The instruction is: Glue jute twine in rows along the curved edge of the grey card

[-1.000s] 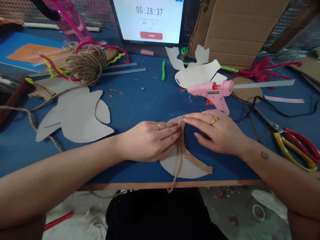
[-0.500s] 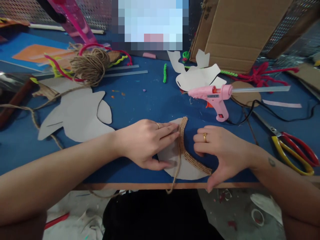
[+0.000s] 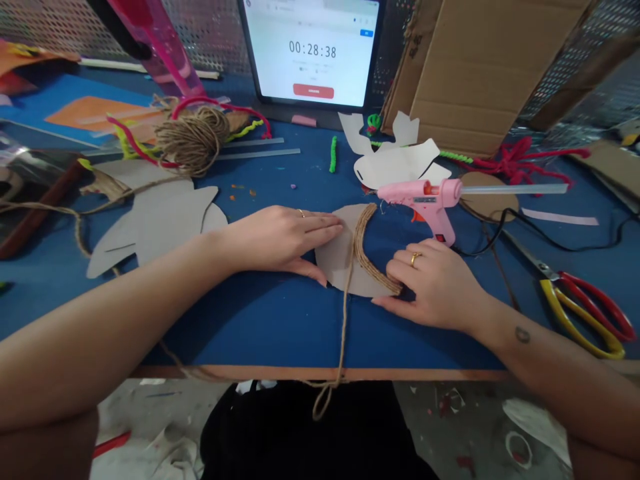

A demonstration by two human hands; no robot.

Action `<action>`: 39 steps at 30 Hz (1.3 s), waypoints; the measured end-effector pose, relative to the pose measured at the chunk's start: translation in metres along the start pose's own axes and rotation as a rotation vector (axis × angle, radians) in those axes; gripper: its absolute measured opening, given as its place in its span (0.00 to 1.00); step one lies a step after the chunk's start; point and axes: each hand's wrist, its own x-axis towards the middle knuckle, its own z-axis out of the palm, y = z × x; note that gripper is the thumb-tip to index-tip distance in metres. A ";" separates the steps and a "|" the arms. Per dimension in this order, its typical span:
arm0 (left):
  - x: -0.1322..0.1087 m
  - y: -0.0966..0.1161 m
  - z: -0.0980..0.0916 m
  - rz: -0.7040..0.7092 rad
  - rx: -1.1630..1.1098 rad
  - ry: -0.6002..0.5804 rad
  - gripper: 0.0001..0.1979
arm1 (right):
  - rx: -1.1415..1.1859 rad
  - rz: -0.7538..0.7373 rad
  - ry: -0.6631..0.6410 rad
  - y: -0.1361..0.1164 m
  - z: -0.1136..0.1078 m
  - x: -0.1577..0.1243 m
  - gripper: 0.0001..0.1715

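A grey cardboard piece (image 3: 333, 250) with a curved inner edge lies on the blue table. Rows of brown twine (image 3: 369, 261) cover that curved edge, and a loose strand runs from them down over the table's front edge. My left hand (image 3: 285, 240) is flat, its outstretched fingertips resting on the left side of the cardboard. At the lower right tip of the piece, my right hand (image 3: 425, 283) is closed, with curled fingers and thumb around the tip. Just beyond it lies a pink glue gun (image 3: 423, 199) with a clear glue stick in its back.
A twine ball (image 3: 193, 140) and larger grey cut-outs (image 3: 165, 227) lie at left. White cut-outs (image 3: 395, 163) sit behind the glue gun. Scissors (image 3: 583, 300) and a black cord are at right. At the back stand a tablet (image 3: 313, 73) showing a timer and a cardboard box (image 3: 490, 73).
Both hands and the twine-edged cardboard have moved away from the front edge. The right hand has closed in on the cardboard's tip. More of the loose strand now shows.
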 end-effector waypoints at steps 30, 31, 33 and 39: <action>-0.002 0.056 -0.005 0.110 0.212 0.273 0.06 | -0.028 0.561 0.193 0.033 -0.039 -0.053 0.17; -0.002 0.057 -0.004 0.106 0.204 0.278 0.06 | 0.003 0.629 0.212 0.038 -0.037 -0.052 0.19; -0.001 0.057 -0.003 0.105 0.197 0.284 0.04 | 0.083 0.713 0.226 0.047 -0.032 -0.046 0.26; -0.005 0.057 0.000 0.107 0.281 0.233 0.07 | 0.317 0.657 0.017 0.070 -0.025 -0.016 0.28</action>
